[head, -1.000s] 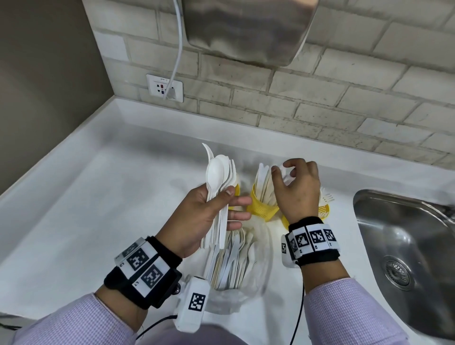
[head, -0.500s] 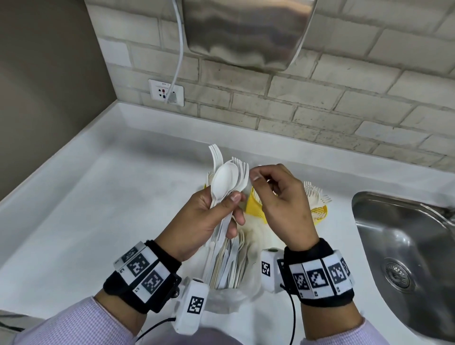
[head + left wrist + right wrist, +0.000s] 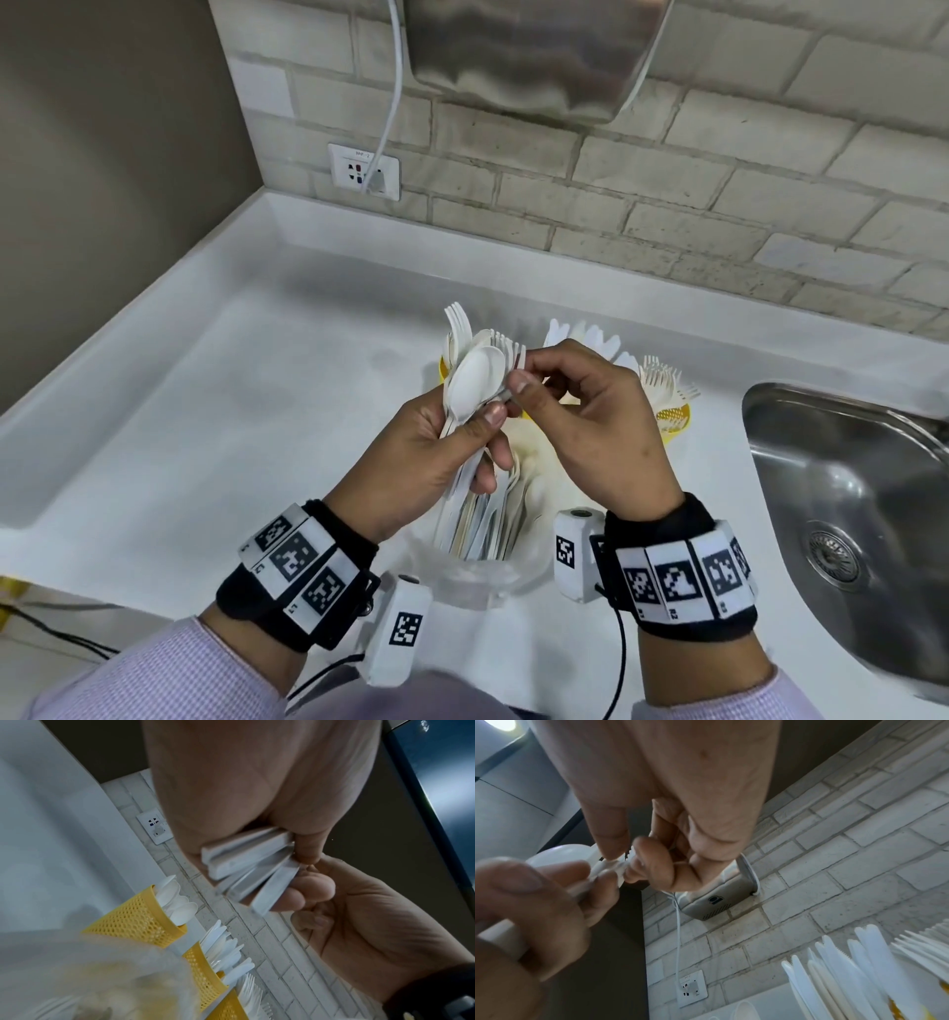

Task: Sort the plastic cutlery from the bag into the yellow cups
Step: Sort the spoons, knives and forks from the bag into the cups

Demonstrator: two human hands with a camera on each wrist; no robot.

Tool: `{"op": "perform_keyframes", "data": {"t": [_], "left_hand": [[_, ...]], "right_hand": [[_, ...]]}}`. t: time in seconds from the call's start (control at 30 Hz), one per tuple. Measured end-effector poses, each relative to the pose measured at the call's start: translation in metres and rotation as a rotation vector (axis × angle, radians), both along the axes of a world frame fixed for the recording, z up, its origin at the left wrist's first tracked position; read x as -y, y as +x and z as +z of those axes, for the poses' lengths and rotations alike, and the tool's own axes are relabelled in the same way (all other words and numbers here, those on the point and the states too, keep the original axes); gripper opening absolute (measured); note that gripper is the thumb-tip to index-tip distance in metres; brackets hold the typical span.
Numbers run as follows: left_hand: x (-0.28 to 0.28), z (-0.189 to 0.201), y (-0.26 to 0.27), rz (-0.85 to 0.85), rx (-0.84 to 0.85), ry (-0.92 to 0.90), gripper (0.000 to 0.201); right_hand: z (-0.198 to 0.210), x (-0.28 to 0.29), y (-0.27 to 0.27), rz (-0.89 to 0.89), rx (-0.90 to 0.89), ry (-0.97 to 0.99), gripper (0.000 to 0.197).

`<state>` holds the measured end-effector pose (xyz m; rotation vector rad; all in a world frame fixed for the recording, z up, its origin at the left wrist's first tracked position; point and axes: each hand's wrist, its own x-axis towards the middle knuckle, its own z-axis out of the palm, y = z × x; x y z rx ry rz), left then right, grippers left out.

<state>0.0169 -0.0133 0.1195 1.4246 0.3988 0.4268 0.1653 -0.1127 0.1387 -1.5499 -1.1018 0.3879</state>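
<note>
While left hand (image 3: pixel 436 452) clamps mixed bunch of cutlery (image 3: pixel 480 370) above bag (image 3: pixel 477 560) on surface (image 3: pixel 205 411), right hand (image 3: pixel 590 426) grip pinching one piece at bunch top, mid-sort; next: pull free, identify, drop into matching yellow cup (image 3: pixel 133 919).

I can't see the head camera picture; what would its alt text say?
A person's left hand grips a bundle of white plastic cutlery above a clear bag on a white counter, while the right hand pinches one piece from it. Yellow cups of sorted cutlery stand behind, a steel sink to the right.
</note>
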Motion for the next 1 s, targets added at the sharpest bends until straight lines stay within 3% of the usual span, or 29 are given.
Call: {"op": "perform_keyframes", "data": {"t": [0.13, 0.37, 0.5, 0.87, 1.0], "left_hand": [[0.005, -0.004, -0.009, -0.038, -0.011, -0.008, 0.034], [0.015, -0.006, -0.022, -0.193, 0.025, -0.05, 0.025], [0.02, -0.005, -0.026, -0.219, 0.039, -0.082, 0.028], [0.018, -0.004, -0.034, -0.109, 0.001, -0.099, 0.026], [0.015, -0.004, -0.036, -0.08, -0.022, -0.081, 0.037]], "right_hand": [[0.0, 0.007, -0.006, 0.061, -0.067, 0.008, 0.004], [-0.008, 0.019, -0.015, 0.209, -0.289, 0.012, 0.025], [-0.006, 0.025, -0.02, 0.226, -0.373, 0.029, 0.023], [-0.003, 0.018, -0.031, 0.116, -0.308, -0.009, 0.021], [-0.001, 0.015, -0.034, 0.054, -0.257, -0.051, 0.017]]}}
